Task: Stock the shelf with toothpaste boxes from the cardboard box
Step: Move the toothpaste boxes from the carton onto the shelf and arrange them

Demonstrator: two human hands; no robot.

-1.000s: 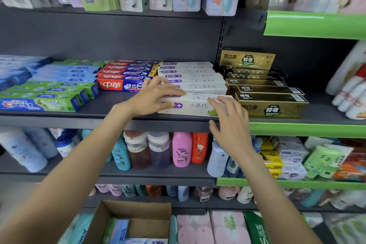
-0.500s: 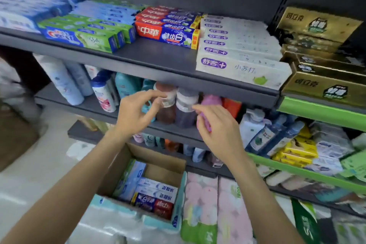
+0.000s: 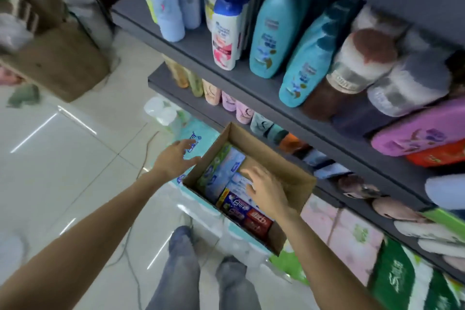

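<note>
An open cardboard box [image 3: 289,173] sits low in front of the shelving, on top of wrapped tissue packs. Inside lie several toothpaste boxes: light blue ones [image 3: 224,171] at the left and a dark blue and red one [image 3: 241,211] nearer me. My right hand [image 3: 264,189] reaches down into the box, fingers spread over a pale blue toothpaste box; I cannot tell whether it grips it. My left hand [image 3: 176,157] hovers open just outside the box's left wall, fingers spread and holding nothing. The toothpaste shelf is out of view.
Grey shelves [image 3: 251,83] run diagonally at the right with shampoo bottles [image 3: 274,27] above and small bottles below. Tissue packs [image 3: 352,236] lie under the lowest shelf. A second cardboard box [image 3: 60,58] stands on the tiled floor at the left. My legs [image 3: 183,267] are below.
My view has dropped from the toothpaste shelf to the cardboard box. Both hands came down from shelf height; the right one went into the box, the left to its left side.
</note>
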